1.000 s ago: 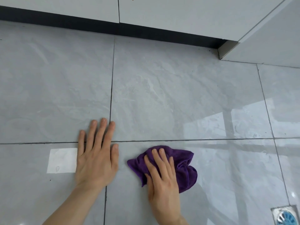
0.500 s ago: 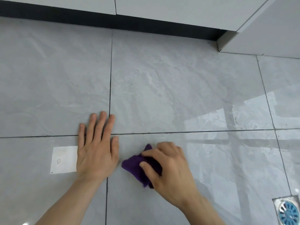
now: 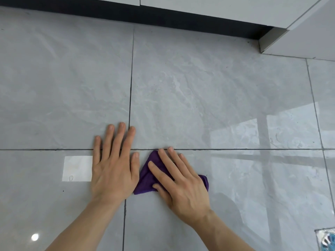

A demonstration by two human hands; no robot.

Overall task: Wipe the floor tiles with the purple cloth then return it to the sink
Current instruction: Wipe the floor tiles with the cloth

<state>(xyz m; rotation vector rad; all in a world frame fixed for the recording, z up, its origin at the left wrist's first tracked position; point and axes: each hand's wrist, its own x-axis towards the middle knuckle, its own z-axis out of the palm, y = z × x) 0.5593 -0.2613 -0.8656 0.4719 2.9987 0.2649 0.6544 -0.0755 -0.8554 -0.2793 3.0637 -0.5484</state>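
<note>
Two hands are on the floor tiles [image 3: 199, 91]. The right hand [image 3: 178, 183] presses the purple cloth [image 3: 146, 176] flat under spread fingers [image 3: 164, 160], not clenched; the left hand [image 3: 114, 165], just beside it, rests open as support. Wiping seems in progress; next, slide the cloth over unwiped tile.

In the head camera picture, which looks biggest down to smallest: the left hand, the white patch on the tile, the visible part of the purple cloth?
1. Left hand, flat on the floor.
2 and 3. White patch and visible purple cloth: too alike to rank. The right hand hides much of the cloth.
</note>
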